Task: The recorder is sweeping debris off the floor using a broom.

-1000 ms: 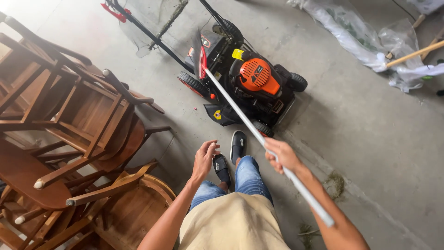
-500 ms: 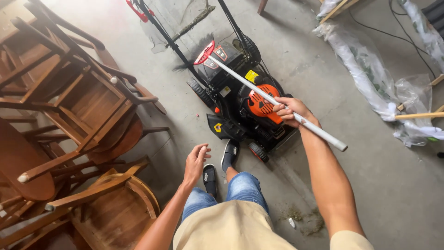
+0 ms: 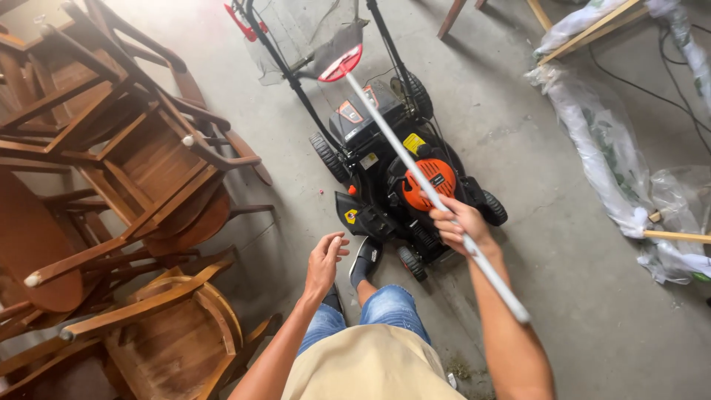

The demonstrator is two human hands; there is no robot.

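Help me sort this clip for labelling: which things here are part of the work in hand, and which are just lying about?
In hand:
- right hand gripping the white broom pole
- red broom head over the mower's rear
- black and orange lawn mower
- left hand, open, holding nothing

Lying about:
- stacked wooden chairs
- plastic sheeting
- wooden sticks
- black cable

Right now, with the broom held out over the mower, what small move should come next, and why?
Probably lower the broom head onto the mower's rear deck and draw it back. The right hand grips the white pole mid-length, the head hangs above the deck, and the left hand is free.
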